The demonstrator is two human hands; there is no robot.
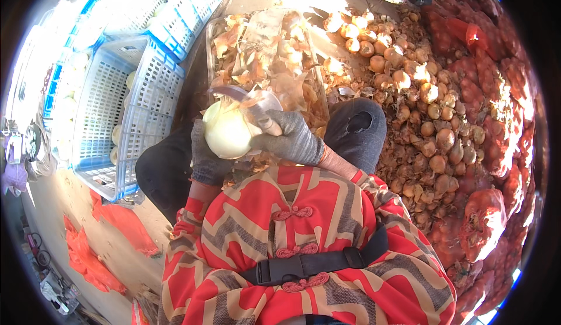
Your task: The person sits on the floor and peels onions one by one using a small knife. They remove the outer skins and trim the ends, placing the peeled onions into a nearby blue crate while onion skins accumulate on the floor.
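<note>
A large, pale, mostly peeled onion (227,133) sits in my left hand (207,156), which wears a dark grey work glove and cups it from the left. My right hand (291,137), in a lighter grey glove, grips a knife (266,102) by its handle. The blade lies across the top of the onion, and dry skin there partly hides it. My right thumb is against the onion's right side. Beneath both hands, between my knees, a shallow container (323,89) holds a heap of loose brown onion skins (280,75).
Left of me, a white and blue plastic crate (151,101) contains some pale onions, with more crates (184,9) behind. A pile of unpeeled onions (431,123) spreads at my right, against filled red mesh sacks (486,220). Red mesh bags (90,259) lie on the floor at lower left.
</note>
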